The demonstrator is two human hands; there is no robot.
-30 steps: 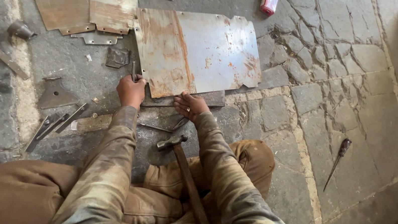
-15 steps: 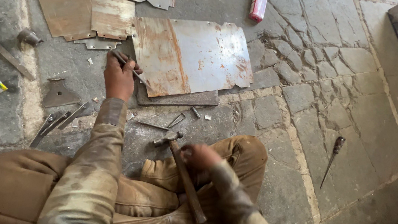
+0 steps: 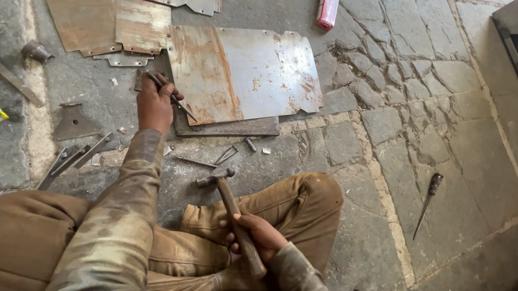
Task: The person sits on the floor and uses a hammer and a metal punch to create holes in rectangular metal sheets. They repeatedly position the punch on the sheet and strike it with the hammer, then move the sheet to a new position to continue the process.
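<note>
Left hand (image 3: 155, 105): arm extended, fingers closed around thin chisel (image 3: 168, 95) at rusty metal sheet (image 3: 243, 72) edge. Right hand (image 3: 257, 234): bent inward, gripping hammer (image 3: 235, 217) handle.

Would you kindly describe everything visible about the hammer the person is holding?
The hammer has a small dark metal head and a long, worn wooden handle. It lies pointing away from the person, its head resting on the stone floor just in front of the crossed legs, near a few loose metal bits. The right hand is wrapped around the lower part of the handle, whose end sticks out below the fist. Nothing else touches it.
</note>
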